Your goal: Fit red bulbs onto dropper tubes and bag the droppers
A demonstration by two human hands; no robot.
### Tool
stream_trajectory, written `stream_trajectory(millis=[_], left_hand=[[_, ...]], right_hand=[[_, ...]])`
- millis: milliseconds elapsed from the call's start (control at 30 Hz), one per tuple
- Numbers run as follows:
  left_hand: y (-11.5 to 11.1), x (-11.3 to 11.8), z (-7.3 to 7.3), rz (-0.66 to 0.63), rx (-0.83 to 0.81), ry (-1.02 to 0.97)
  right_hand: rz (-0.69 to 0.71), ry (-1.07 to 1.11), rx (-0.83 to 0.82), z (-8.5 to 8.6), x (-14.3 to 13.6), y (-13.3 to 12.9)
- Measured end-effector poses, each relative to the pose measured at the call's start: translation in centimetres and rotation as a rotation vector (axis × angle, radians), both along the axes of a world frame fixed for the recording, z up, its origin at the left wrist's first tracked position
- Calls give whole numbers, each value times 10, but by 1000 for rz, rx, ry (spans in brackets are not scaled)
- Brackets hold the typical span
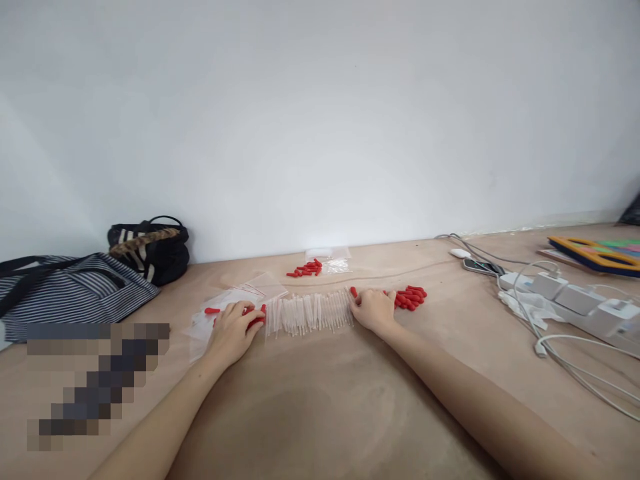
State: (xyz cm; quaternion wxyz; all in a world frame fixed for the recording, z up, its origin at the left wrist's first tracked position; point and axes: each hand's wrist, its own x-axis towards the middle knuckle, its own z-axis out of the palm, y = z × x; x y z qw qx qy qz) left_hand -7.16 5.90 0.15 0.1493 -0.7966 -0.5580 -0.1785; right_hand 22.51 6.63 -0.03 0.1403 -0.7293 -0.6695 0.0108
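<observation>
Clear tubes (pixel 310 313) lie in a row at twelve o'clock. Your left hand (pixel 234 332) arches over red bulbs (pixel 263 309) at eleven; your right hand (pixel 375 309) curls at one. I can't tell either grip.

Striped bag (pixel 90 287), black bag (pixel 173 253), white chargers (pixel 580 298), yellow-edged board (pixel 595 256)

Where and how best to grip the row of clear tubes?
Probably at its two outer ends, the left hand coming in from the left and the right hand from the right. The slim tubes lie side by side in a wide band, so inward pressure should bunch them; a pinch mid-row would likely catch only a few.
</observation>
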Motion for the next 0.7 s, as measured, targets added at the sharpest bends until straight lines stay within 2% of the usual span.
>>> stream_trajectory(millis=[133,267,367,533,633,700], left_hand=[[1,1,4,-86,41,-96],[-7,16,10,-228,31,-296],[-24,36,13,-392,-120,-354],[-55,68,15,-626,-460,-283],[-63,79,15,-705,-522,-271],[-63,82,13,-728,-489,-273]], right_hand=[[-9,-32,-41,4,-4,9],[2,-69,-54,5,-9,14],[8,-93,-48,5,-14,15],[33,-120,8,10,-9,6],[124,-135,60,13,2,-11],[260,-146,115,11,12,-26]])
